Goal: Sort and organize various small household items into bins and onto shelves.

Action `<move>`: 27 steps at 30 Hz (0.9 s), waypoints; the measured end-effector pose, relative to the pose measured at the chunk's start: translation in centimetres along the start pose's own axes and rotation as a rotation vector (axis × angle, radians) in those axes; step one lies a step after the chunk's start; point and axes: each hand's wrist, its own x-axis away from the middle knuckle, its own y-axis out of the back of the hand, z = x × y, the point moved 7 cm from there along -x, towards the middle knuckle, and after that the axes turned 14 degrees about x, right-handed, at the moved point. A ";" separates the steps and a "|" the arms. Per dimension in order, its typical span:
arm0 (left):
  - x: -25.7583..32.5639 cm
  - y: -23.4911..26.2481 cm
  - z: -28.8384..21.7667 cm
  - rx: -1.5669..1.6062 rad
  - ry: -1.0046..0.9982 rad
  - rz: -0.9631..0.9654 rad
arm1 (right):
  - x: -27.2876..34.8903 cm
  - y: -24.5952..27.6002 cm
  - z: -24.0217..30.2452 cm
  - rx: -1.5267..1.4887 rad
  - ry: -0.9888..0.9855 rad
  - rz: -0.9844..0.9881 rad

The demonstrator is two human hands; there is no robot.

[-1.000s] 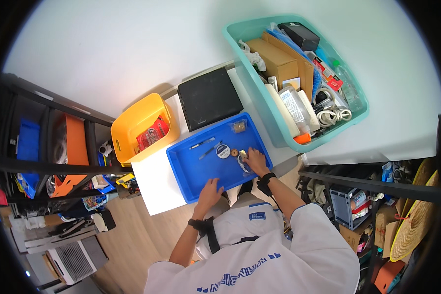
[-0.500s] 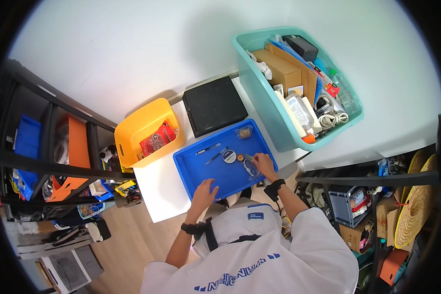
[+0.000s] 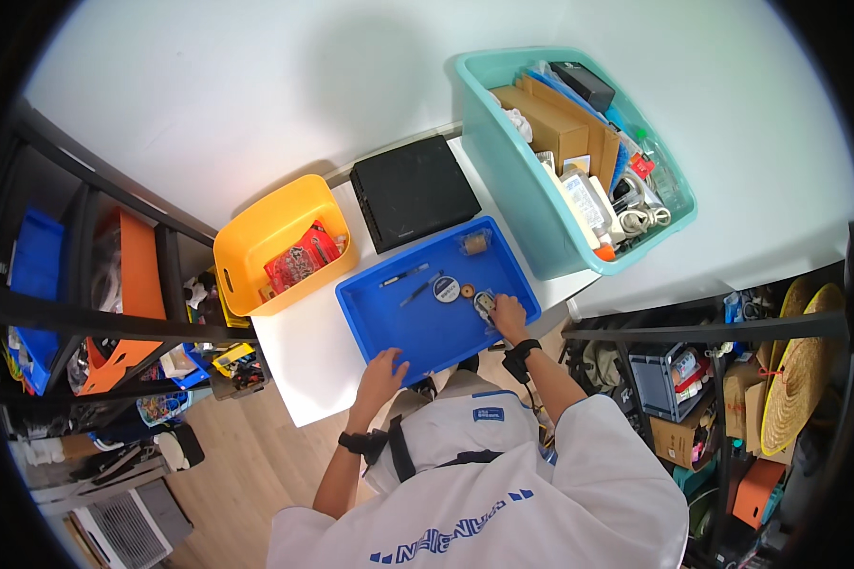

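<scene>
My right hand (image 3: 510, 319) is closed at the right side of a shallow blue tray (image 3: 380, 327). Its fingertips pinch a small clear plastic packet (image 3: 485, 305); the contents are too small to make out. My left hand (image 3: 380, 377) is by the tray's near left edge, fingers apart, holding nothing. Beside the packet in the tray lie a small tan ring (image 3: 467, 291) and a round disc with a white and dark face (image 3: 446, 289). Further left are two slim pens (image 3: 404, 276). A brown roll in clear wrap (image 3: 473, 245) occupies the far right corner.
Behind the tray a flat black box (image 3: 416, 192) rests on the white table (image 3: 299, 379). To the left stands a yellow bin (image 3: 242, 242) with red packets inside. A tall teal tub (image 3: 508, 180) full of boxes and cables is at right. Black shelving (image 3: 95, 318) flanks the left side.
My right hand has shifted slightly and the packet, earlier partly below the fingers, now shows to their left. My left hand stays near the tray's edge. The whole view has tilted a little.
</scene>
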 end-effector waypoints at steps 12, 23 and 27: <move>-1.0 1.2 -4.2 0.184 -0.125 0.007 | 5.9 8.1 8.4 -0.619 0.267 0.482; -1.9 -2.6 -3.6 0.882 0.250 0.243 | 8.1 9.4 9.4 -0.735 0.251 0.499; -1.6 -1.2 -2.1 0.967 0.410 0.169 | 2.6 4.3 1.2 -0.457 -0.005 0.116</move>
